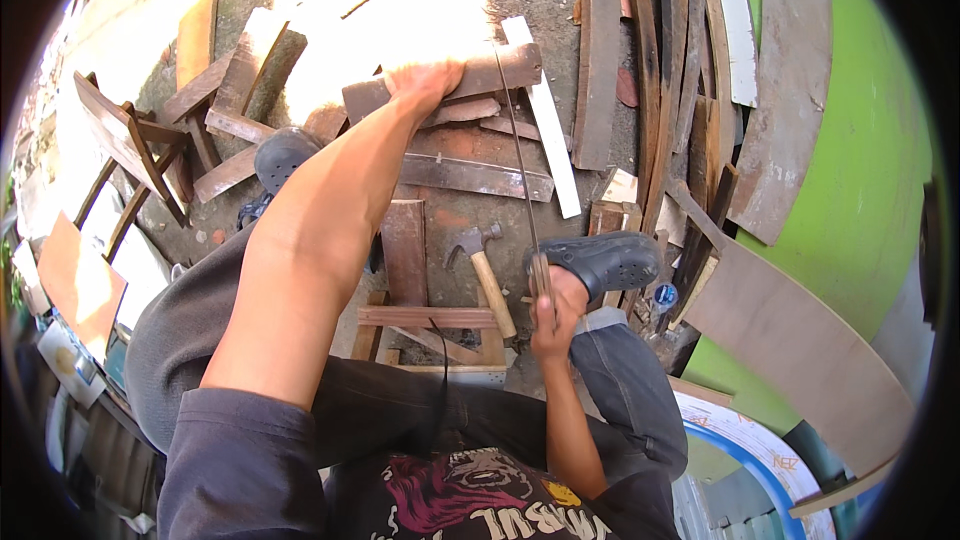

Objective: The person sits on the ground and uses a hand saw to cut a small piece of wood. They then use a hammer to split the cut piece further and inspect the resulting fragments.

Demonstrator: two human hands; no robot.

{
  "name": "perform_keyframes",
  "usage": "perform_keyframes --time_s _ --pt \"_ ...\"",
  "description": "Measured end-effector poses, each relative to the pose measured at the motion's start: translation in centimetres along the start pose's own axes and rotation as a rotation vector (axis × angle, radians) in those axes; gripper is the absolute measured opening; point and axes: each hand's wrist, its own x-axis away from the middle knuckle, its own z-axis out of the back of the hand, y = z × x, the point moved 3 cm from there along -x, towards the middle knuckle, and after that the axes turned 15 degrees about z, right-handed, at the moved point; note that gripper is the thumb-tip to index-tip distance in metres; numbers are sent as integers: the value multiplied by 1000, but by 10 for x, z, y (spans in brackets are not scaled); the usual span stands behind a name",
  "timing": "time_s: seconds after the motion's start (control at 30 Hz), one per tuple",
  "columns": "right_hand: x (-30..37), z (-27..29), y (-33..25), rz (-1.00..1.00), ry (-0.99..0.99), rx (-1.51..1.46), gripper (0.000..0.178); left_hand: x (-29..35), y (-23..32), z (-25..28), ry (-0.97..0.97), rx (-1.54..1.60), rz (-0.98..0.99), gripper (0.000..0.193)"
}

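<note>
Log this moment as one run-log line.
left hand: holds wooden block | right hand: grips saw, blade on block | hammer: on ground

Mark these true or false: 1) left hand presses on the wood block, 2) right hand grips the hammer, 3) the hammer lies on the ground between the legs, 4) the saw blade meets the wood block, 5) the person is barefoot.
1) True. The left hand presses down on the wood block.
2) False. The right hand grips the handle of the saw, not the hammer.
3) True. The hammer lies untouched on the ground between the legs, beside the planks.
4) True. The thin blade runs up from the right hand to the block near its right end.
5) False. A dark clog covers the right foot, another the left.
</note>
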Motion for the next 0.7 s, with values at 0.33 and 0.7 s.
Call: perform_keyframes --time_s 0.33,0.7 --pt "-142 -51 16 13 10 -30 38 -2 8 -6 -34 -24 -33 43" --pt "-168 -73 11 77 105 -49 35 -4 10 -9 -39 19 -213 42"
